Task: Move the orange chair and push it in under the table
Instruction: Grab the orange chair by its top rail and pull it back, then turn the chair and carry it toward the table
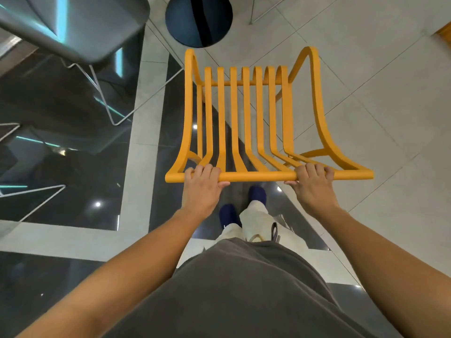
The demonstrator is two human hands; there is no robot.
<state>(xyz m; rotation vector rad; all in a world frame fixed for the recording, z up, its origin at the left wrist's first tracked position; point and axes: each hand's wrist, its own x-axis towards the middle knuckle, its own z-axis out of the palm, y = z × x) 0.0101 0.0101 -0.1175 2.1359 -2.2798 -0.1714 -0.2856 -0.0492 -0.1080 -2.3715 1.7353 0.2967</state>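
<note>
Fingers (314, 168) of both hands are curling tightly over the top rail of the orange slatted metal chair (246, 123), left hand (201, 185) near one end, right hand (311, 182) toward the other. It is standing on pale grey floor tiles (366, 76), with a round dark blue table base (199, 20) just beyond its seat and a grey moulded chair on wire legs (80, 28) sitting to the left

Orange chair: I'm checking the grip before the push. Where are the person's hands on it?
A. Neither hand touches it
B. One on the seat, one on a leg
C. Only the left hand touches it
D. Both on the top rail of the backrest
D: the left hand and the right hand both wrap the top rail of the orange chair, one toward each end.
</note>
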